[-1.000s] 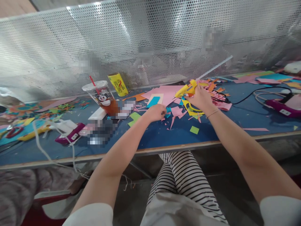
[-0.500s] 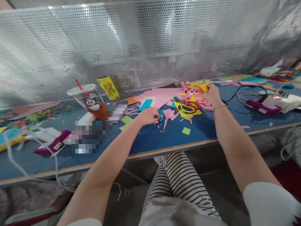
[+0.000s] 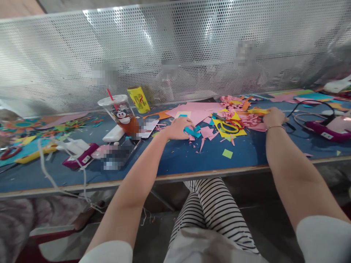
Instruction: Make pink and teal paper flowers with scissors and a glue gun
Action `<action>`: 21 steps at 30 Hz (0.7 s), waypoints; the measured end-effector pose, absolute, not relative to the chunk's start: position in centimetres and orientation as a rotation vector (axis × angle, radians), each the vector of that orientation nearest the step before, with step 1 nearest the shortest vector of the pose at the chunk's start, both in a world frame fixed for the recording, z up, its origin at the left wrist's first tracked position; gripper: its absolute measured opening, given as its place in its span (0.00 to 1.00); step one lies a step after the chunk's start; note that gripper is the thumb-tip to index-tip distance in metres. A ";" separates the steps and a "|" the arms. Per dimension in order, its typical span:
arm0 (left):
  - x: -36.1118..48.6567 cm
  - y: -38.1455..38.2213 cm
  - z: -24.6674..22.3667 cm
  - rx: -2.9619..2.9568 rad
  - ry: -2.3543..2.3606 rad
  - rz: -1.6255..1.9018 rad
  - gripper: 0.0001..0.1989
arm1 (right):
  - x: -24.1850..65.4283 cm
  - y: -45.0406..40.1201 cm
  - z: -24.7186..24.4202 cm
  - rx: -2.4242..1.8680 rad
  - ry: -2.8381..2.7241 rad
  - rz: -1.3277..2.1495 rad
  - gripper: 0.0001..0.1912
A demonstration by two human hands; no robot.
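Observation:
My left hand lies over the paper scraps, fingers apart, beside curled blue paper; I see nothing held in it. On the right, my right hand is wrapped round a yellow glue gun, whose front end points left above pink fringed paper. Between the hands, yellow-handled scissors and a red-handled pair rest on a yellow sheet. Pink sheets spread behind my left hand.
A drink cup with a red straw and a yellow packet stand to the left. Purple power strips with cables lie on both sides. A perforated metal screen rises behind the blue table.
The camera view has shifted left. My left hand has loosened its curled fingers and spread them by the blue paper. My right hand has drawn the glue gun to the right, off the fringed paper.

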State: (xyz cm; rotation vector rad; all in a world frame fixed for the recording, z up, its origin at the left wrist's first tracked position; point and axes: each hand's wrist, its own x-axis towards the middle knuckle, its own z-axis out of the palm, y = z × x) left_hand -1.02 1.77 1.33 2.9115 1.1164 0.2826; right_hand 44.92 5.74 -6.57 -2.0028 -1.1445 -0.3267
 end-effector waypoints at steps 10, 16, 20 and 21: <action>-1.4 2.6 0.1 2.853 1.033 0.112 0.30 | 41.1 5.7 -5.2 -1.941 -1.124 -0.309 0.20; -1.3 3.1 0.1 2.707 1.172 0.466 0.14 | 39.5 5.7 -4.9 -1.828 -1.227 -0.273 0.16; -1.4 3.7 0.3 2.451 1.214 0.818 0.10 | 39.1 6.1 -5.0 -1.718 -1.418 -0.314 0.13; -1.4 3.8 0.3 2.357 1.170 0.902 0.09 | 39.0 6.2 -4.9 -1.683 -1.509 -0.320 0.13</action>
